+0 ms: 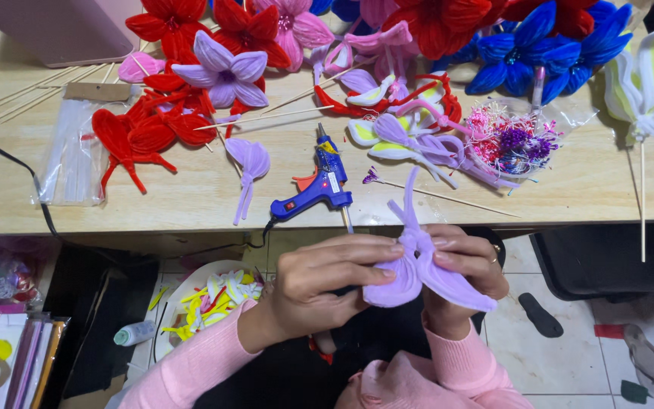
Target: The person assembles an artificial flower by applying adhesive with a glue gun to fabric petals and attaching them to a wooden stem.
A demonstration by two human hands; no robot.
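Both my hands hold a lilac pipe-cleaner flower (418, 274) in front of the table's edge. My left hand (319, 284) pinches its left petal with fingers and thumb. My right hand (467, 265) grips the flower's base and right petal from behind. Thin lilac stems stick up from the flower's middle. A blue glue gun (318, 188) lies on the wooden table (191, 193) just above my hands. A single lilac petal (249, 163) lies to the left of the gun.
Red (149, 125), pink, lilac and blue (527, 45) pipe-cleaner flowers crowd the table's far side. A bag of bright stamens (512, 140), wooden skewers (9, 98) and a bag of glue sticks (73, 159) lie there too. A bowl of scraps (206, 295) sits on the floor.
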